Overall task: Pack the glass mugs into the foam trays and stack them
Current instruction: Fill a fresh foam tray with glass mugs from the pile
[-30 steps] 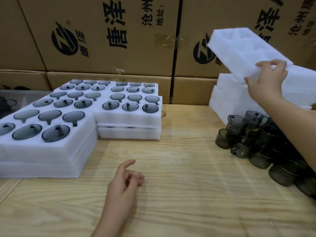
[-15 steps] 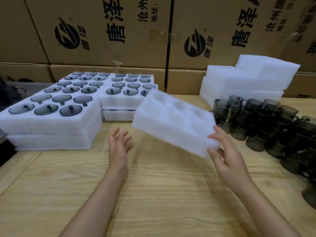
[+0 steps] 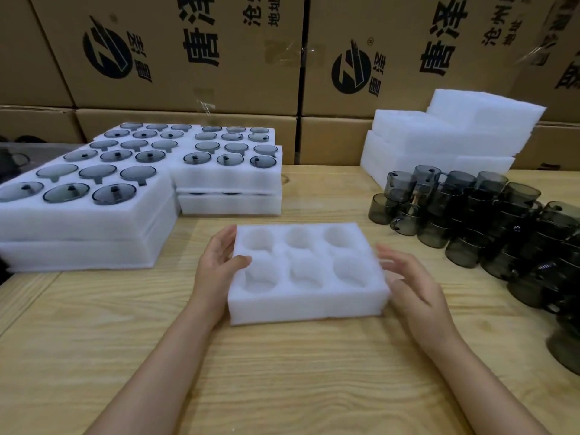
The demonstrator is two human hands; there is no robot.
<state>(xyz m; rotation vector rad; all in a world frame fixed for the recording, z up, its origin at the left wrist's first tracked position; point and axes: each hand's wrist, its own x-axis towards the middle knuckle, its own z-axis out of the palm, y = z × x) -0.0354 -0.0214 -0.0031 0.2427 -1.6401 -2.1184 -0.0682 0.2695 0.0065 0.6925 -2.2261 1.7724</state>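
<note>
An empty white foam tray [image 3: 309, 301] with several round pockets lies flat on the wooden table in front of me. My left hand [image 3: 216, 262] holds its left edge, thumb on the top rim. My right hand [image 3: 411, 284] hovers just off its right edge, fingers relaxed and blurred, holding nothing. A crowd of smoky grey glass mugs [image 3: 470, 221] stands stacked at the right. Foam trays filled with mugs [image 3: 84, 215] are stacked at the left, and more filled trays [image 3: 229, 177] behind them.
A pile of empty foam trays [image 3: 445, 142] sits at the back right behind the mugs. Printed cardboard boxes [image 3: 201, 51] wall off the far side. Bare wooden table [image 3: 282, 372] lies toward me.
My right hand carried the foam tray from the back-right pile down onto the table and let go. My left hand came up and took its left edge.
</note>
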